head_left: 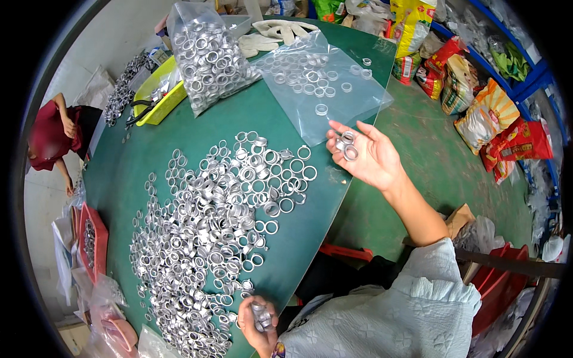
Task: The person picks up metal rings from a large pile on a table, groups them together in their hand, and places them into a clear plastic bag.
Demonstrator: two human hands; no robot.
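Observation:
A broad heap of silver metal rings [197, 238] is spread over the green table, some with small side tabs. My left hand [256, 328] is at the near edge, fingers curled around several metal rings [261, 316]. Farther out, at the table's right edge, my right hand [373, 158] is turned palm up, with a few metal rings [348, 145] resting on its bent fingers. Just beyond those fingertips lies a clear plastic bag [358, 98] with loose rings on or inside it; I cannot tell which. One single ring [321, 110] sits close to my right fingertips.
A full clear bag of rings [209, 62] stands at the back, beside a yellow-green basket [173, 98] and white gloves [280, 30]. Red trays [100, 238] are on the left, where another person [57, 131] stands. Colourful sacks [486, 113] line blue shelving [534, 77] at right.

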